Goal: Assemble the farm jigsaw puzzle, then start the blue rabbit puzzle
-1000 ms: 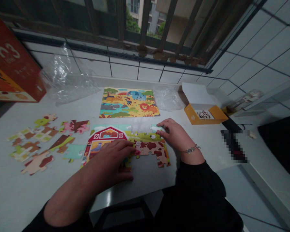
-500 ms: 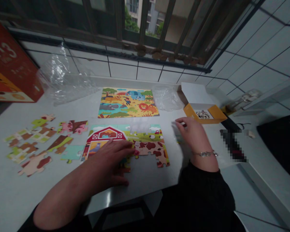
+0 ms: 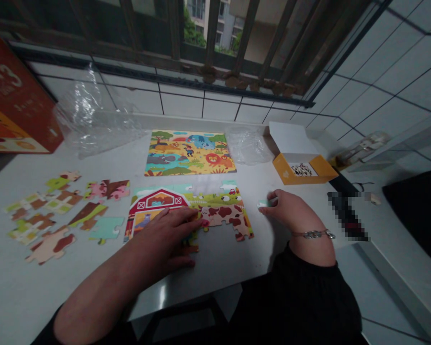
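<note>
My left hand (image 3: 168, 232) lies flat with fingers apart on a partly joined farm puzzle (image 3: 222, 215). It covers part of the red barn and the pieces below. A cow, sheep and a small tractor show to the right of my fingers; gaps are at the top edge and below the cow. My right hand (image 3: 282, 207) pinches a small pale teal puzzle piece (image 3: 263, 204) just above or on the table, apart from the puzzle's right side. Loose puzzle pieces (image 3: 52, 244) lie left of the barn, among them a pig piece (image 3: 109, 189) and a teal piece (image 3: 107, 227).
Behind the farm puzzle lies an animal picture (image 3: 190, 153). Clear plastic wrappers (image 3: 249, 146) are beside it and at the back left. An orange box (image 3: 305, 172) stands open at the right; a red box (image 3: 17, 96) stands far left. The table's front edge is near me.
My right hand has moved slightly down and right, and the teal piece now shows at its fingertips. The joined puzzle has shifted or turned a little under my left hand.
</note>
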Motion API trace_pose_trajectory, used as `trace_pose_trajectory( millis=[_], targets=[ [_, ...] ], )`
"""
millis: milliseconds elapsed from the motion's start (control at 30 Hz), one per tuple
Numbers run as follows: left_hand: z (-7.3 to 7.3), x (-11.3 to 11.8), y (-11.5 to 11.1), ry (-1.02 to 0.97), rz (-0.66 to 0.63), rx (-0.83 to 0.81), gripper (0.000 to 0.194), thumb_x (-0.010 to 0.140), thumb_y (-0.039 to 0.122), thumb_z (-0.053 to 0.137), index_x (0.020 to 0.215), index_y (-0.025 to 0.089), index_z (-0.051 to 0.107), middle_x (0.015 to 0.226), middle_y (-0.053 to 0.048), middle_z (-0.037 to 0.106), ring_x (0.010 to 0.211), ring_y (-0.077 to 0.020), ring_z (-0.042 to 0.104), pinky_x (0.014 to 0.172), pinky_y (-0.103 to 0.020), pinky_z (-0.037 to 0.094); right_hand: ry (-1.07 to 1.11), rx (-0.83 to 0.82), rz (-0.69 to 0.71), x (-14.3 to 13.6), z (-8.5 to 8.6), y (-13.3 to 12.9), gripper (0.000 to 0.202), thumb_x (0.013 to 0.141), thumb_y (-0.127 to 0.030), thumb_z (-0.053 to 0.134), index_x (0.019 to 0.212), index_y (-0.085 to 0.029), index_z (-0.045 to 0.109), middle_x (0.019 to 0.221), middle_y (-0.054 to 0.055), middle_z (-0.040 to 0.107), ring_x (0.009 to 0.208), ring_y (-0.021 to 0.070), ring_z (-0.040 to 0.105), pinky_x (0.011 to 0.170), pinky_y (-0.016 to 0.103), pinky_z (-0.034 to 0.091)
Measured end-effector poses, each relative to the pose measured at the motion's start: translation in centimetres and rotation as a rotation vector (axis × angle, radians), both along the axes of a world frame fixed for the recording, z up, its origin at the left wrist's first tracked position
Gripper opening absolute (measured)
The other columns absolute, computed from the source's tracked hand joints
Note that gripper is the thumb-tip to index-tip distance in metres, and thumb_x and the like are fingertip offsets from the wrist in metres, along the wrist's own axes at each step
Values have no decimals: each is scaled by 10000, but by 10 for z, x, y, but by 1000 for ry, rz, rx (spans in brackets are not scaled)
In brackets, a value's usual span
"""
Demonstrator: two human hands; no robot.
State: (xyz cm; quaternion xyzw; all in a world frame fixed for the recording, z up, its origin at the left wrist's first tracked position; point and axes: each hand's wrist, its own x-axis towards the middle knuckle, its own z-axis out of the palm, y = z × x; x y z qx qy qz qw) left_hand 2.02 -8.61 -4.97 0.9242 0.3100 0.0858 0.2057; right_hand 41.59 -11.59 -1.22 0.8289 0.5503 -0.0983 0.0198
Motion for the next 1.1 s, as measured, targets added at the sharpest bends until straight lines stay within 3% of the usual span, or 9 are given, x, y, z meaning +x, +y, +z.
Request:
trace_pose_trajectory(
  millis=[233, 367, 533, 633, 800, 967, 1100],
  targets=[
    [6, 1, -2, -11, 20, -13, 882, 824, 354, 944, 1635, 379, 596, 1725, -86, 551, 1553, -394, 539, 1301, -594, 426, -8, -17, 47, 2, -1, 0, 286, 902, -406, 843, 1071, -175, 842, 1014, 145, 829, 951, 309, 769, 804, 380, 518],
    [3, 1, -1, -32, 15, -9, 864, 820, 343, 945, 1616, 378, 611, 1716, -88, 562, 1536, -395, 554, 1282, -598, 445, 4, 45, 55, 13, 4, -11, 287, 947, -334, 787, 1176, -164, 824, 1135, 166, 821, 1009, 299, 766, 851, 372, 529],
    [5, 2, -1, -47, 4, 2, 856, 830, 330, 943, 1617, 368, 611, 1698, -97, 575, 1517, -392, 572, 1265, -599, 467, 121, 40, 101, 17, 14, -23, 424, 847, -238, 882, 1262, -208, 800, 1202, 112, 815, 968, 256, 760, 853, 343, 532],
    [6, 2, -2, -51, 9, 4, 837, 841, 331, 940, 1612, 372, 616, 1697, -97, 575, 1521, -387, 569, 1265, -589, 470, 109, 19, 133, 12, 11, -19, 419, 805, -225, 921, 1205, -201, 799, 1151, 106, 804, 930, 250, 746, 830, 342, 526],
    [3, 2, -1, -42, 15, 2, 842, 831, 341, 939, 1610, 367, 619, 1698, -95, 576, 1523, -387, 567, 1265, -597, 468, 77, 20, 189, 10, 2, -12, 251, 840, -210, 872, 1076, -190, 788, 1050, 100, 795, 894, 247, 721, 801, 345, 504],
    [6, 3, -1, -33, 28, -17, 857, 809, 340, 953, 1602, 354, 630, 1706, -98, 571, 1537, -396, 558, 1284, -613, 451, 53, 85, 217, 8, 1, -15, 262, 792, -179, 864, 1034, -188, 765, 1058, 127, 778, 946, 269, 714, 841, 351, 513],
    [14, 6, -3, -15, 26, -51, 833, 809, 335, 956, 1584, 329, 652, 1685, -120, 594, 1532, -406, 568, 1290, -632, 444, 83, 95, 163, 1, 6, -16, 249, 818, -165, 831, 1002, -230, 677, 924, 59, 767, 802, 233, 686, 705, 322, 451]
  ],
)
